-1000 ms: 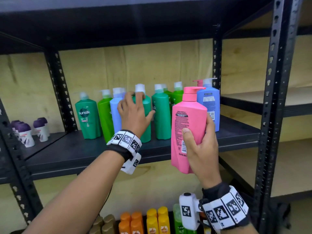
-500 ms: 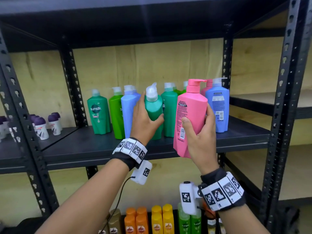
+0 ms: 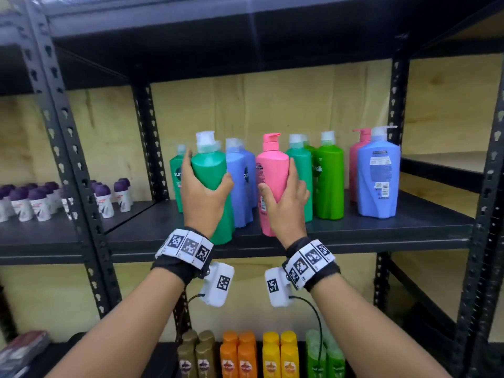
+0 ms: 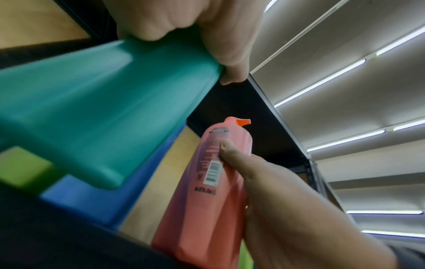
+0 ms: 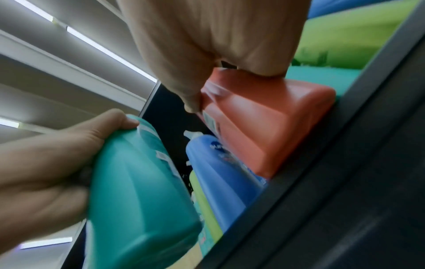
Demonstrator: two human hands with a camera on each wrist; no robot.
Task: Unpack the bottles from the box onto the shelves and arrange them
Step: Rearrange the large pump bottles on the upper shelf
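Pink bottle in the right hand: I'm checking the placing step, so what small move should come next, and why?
Probably lower and push it back. The right hand grips the pink bottle, tilted at the shelf's front edge, in a gap between blue bottles and a teal one; the left hand holds another teal bottle aside.

I hold a teal-green pump bottle (image 3: 210, 175) tilted, its base near the front edge of the black shelf (image 3: 381, 230), and a pink pump bottle (image 3: 271, 173) (barcode label facing me) upright just right of it. Behind them on that shelf stand blue bottles (image 3: 241, 181), green bottles (image 3: 328, 181) and a blue one (image 3: 377, 175) further right.
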